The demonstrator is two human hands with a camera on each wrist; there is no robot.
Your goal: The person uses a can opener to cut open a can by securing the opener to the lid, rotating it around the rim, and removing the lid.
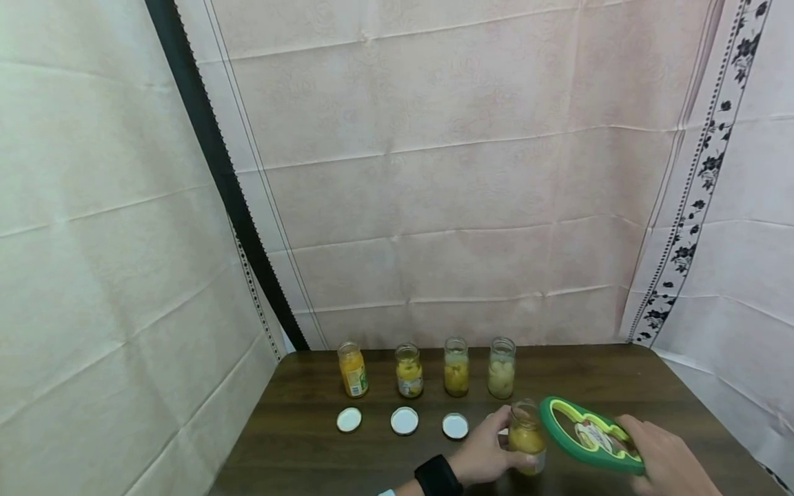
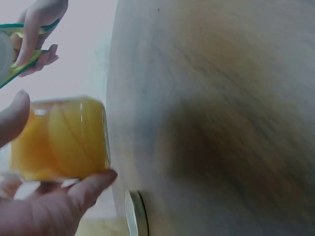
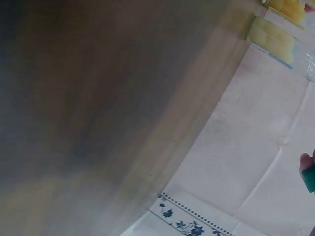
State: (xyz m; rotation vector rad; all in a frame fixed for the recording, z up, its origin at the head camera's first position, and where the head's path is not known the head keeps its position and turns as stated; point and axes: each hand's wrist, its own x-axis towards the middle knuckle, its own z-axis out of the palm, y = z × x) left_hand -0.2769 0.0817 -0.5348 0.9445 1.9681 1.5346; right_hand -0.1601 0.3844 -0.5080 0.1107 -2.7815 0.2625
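Observation:
My left hand (image 1: pixel 480 451) grips a glass jar (image 1: pixel 526 441) of yellow fruit near the table's front. The jar's glass rim shows with no lid on it. In the left wrist view, thumb and fingers lie around the jar (image 2: pixel 64 140), which is raised off the table. Just right of the jar, my right hand (image 1: pixel 670 458) holds a green jar opener (image 1: pixel 577 448) by its handles. A pale round lid (image 2: pixel 5 54) shows between the opener's arms in the left wrist view. Only a fingertip (image 3: pixel 306 160) and a bit of green handle (image 3: pixel 309 178) appear in the right wrist view.
Several open jars stand along the table's back edge, from an orange-filled jar (image 1: pixel 353 372) to a pale-filled jar (image 1: pixel 501 372). White lids lie before them, among them a left lid (image 1: pixel 349 419), a middle lid (image 1: pixel 404 421) and a right lid (image 1: pixel 455 426). Cloth (image 1: pixel 465 172) hangs behind.

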